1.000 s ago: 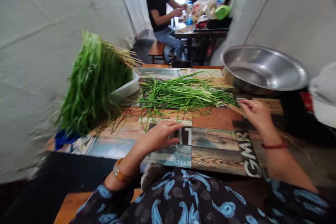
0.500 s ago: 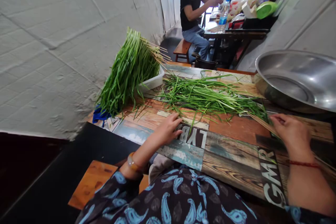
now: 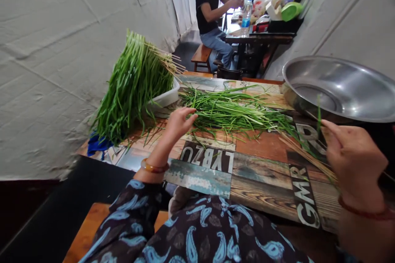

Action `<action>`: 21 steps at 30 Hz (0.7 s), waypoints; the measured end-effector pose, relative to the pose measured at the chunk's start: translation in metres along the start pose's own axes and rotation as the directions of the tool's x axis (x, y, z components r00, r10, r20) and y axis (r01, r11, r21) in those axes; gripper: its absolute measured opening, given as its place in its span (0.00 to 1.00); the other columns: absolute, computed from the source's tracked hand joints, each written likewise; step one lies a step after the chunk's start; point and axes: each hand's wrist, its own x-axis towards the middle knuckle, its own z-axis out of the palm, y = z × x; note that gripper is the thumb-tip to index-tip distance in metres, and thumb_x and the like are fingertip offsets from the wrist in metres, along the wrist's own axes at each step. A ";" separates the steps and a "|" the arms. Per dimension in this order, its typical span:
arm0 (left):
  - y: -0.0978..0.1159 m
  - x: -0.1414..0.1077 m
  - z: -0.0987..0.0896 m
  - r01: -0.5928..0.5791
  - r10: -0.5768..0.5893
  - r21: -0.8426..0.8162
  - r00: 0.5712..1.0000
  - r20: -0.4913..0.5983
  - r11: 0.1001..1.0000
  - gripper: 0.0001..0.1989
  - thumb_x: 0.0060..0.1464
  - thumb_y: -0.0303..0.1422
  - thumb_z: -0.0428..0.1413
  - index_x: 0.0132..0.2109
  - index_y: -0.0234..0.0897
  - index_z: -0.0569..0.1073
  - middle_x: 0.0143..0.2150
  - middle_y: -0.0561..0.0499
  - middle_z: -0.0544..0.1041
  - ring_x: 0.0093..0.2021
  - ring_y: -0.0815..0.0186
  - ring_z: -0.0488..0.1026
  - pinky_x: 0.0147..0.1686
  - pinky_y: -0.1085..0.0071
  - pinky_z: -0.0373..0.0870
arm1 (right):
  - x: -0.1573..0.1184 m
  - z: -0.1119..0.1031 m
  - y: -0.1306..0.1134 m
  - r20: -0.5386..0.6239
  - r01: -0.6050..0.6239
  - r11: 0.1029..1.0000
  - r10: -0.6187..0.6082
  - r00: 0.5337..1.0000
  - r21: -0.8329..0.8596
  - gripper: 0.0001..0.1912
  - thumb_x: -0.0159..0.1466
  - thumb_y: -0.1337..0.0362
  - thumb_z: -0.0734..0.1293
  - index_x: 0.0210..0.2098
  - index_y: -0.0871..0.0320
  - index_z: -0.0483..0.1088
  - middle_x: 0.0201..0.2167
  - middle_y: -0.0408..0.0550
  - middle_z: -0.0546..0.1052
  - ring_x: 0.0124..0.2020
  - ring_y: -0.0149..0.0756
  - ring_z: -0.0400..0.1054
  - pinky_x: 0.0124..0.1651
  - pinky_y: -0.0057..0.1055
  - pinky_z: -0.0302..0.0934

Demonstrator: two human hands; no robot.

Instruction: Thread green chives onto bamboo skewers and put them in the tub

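Note:
Loose green chives lie in a long pile across the patterned wooden table. My left hand is at the left end of the pile, thumb and fingers apart, with nothing seen between them. My right hand is raised over the table's right side, fingers pinched on a thin skewer with a bit of green at its tip. Below and left of it lie several bare wooden skewers. At the left, a thick stack of skewered chives rests on a white tray, leaves hanging down.
A large steel basin stands at the back right of the table. A blue cloth is at the left corner. Beyond, a person in a black shirt sits at another table with a bottle and bags. A wall runs along the left.
My right hand has lifted off the table beside the skewers and now holds up a thin skewer. My left hand has moved up to the pile's left end. The view has shifted right.

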 end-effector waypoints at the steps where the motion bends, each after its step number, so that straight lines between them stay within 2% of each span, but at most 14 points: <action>1: -0.008 0.009 -0.003 0.021 -0.020 0.043 1.000 -0.004 0.999 0.18 0.62 0.39 0.53 0.50 0.34 0.79 0.48 0.42 0.81 0.49 0.57 0.77 0.53 0.62 0.71 | 0.004 -0.002 -0.011 0.037 0.063 0.997 -0.064 0.997 0.035 0.22 0.69 0.63 0.57 0.60 0.47 0.71 0.43 0.57 0.79 0.39 0.45 0.72 0.34 0.39 0.60; 4: -0.020 0.035 -0.004 0.060 -0.063 0.146 0.998 0.016 0.987 0.20 0.61 0.39 0.52 0.53 0.33 0.78 0.48 0.42 0.80 0.47 0.57 0.77 0.51 0.64 0.71 | 0.018 -0.003 -0.042 0.165 0.174 0.971 -0.201 0.966 0.167 0.25 0.70 0.69 0.54 0.61 0.51 0.70 0.46 0.55 0.77 0.44 0.43 0.72 0.44 0.36 0.63; 6: -0.022 0.049 -0.001 0.075 -0.085 0.196 0.996 0.041 0.978 0.23 0.60 0.40 0.52 0.56 0.32 0.76 0.46 0.41 0.80 0.44 0.58 0.77 0.48 0.65 0.72 | 0.026 0.000 -0.053 0.299 0.220 0.958 -0.267 0.916 0.182 0.25 0.69 0.70 0.55 0.60 0.50 0.70 0.45 0.52 0.78 0.40 0.40 0.72 0.38 0.33 0.62; 9: -0.026 0.063 0.003 0.058 -0.084 0.274 0.993 0.081 0.960 0.27 0.59 0.43 0.51 0.59 0.32 0.73 0.47 0.40 0.79 0.42 0.58 0.77 0.46 0.65 0.72 | 0.034 -0.001 -0.045 0.459 0.256 0.959 -0.283 0.842 0.122 0.23 0.69 0.70 0.57 0.57 0.48 0.73 0.44 0.49 0.78 0.37 0.39 0.71 0.32 0.31 0.56; 11: -0.033 0.068 0.005 0.040 -0.077 0.336 0.992 0.098 0.941 0.28 0.59 0.45 0.49 0.60 0.34 0.73 0.49 0.40 0.78 0.45 0.56 0.77 0.47 0.64 0.72 | 0.037 -0.009 -0.030 0.496 0.192 0.979 -0.203 0.844 0.074 0.21 0.70 0.69 0.57 0.56 0.48 0.74 0.42 0.50 0.78 0.37 0.39 0.72 0.31 0.31 0.56; 14: -0.045 0.077 0.007 0.016 -0.078 0.366 0.985 0.155 0.930 0.30 0.59 0.48 0.47 0.61 0.34 0.72 0.50 0.40 0.78 0.46 0.55 0.76 0.46 0.64 0.73 | 0.038 -0.028 -0.007 0.428 0.019 0.999 -0.037 0.903 0.046 0.21 0.72 0.65 0.55 0.57 0.51 0.73 0.44 0.52 0.79 0.41 0.42 0.73 0.37 0.32 0.60; 16: -0.050 0.084 0.011 0.049 -0.120 0.387 0.979 0.162 0.921 0.30 0.57 0.48 0.48 0.60 0.35 0.72 0.49 0.44 0.79 0.45 0.56 0.77 0.45 0.64 0.73 | 0.032 -0.040 0.001 0.377 -0.077 0.990 0.026 0.926 0.121 0.20 0.72 0.62 0.56 0.58 0.53 0.72 0.48 0.52 0.79 0.47 0.43 0.73 0.44 0.34 0.63; 17: -0.052 0.089 0.013 0.054 -0.126 0.388 0.979 0.161 0.920 0.30 0.56 0.48 0.48 0.59 0.36 0.72 0.47 0.45 0.80 0.44 0.55 0.77 0.44 0.63 0.73 | 0.026 -0.044 0.002 0.389 -0.099 0.975 0.013 0.921 0.201 0.19 0.72 0.62 0.57 0.57 0.54 0.73 0.50 0.52 0.78 0.49 0.43 0.73 0.48 0.35 0.64; 18: -0.054 0.093 0.015 0.051 -0.124 0.381 0.977 0.170 0.923 0.29 0.55 0.48 0.48 0.58 0.36 0.73 0.44 0.46 0.80 0.43 0.54 0.77 0.42 0.62 0.73 | 0.017 -0.046 0.000 0.423 -0.106 0.949 -0.031 0.906 0.297 0.19 0.72 0.63 0.57 0.55 0.54 0.74 0.51 0.51 0.78 0.51 0.42 0.72 0.52 0.35 0.63; 19: -0.055 0.098 0.018 0.046 -0.120 0.372 0.977 0.177 0.927 0.28 0.55 0.49 0.47 0.56 0.38 0.73 0.41 0.47 0.81 0.42 0.53 0.78 0.41 0.62 0.73 | 0.006 -0.046 -0.004 0.489 -0.107 0.909 -0.116 0.865 0.404 0.18 0.72 0.63 0.57 0.54 0.54 0.75 0.51 0.50 0.79 0.51 0.40 0.73 0.53 0.35 0.63; 21: -0.058 0.107 0.025 0.072 -0.145 0.349 0.972 0.187 0.934 0.26 0.53 0.51 0.48 0.52 0.41 0.74 0.35 0.49 0.80 0.40 0.51 0.78 0.38 0.60 0.73 | -0.021 -0.040 -0.015 0.575 -0.103 0.796 -0.334 0.747 0.596 0.17 0.72 0.63 0.58 0.52 0.56 0.75 0.48 0.49 0.80 0.48 0.37 0.74 0.53 0.32 0.64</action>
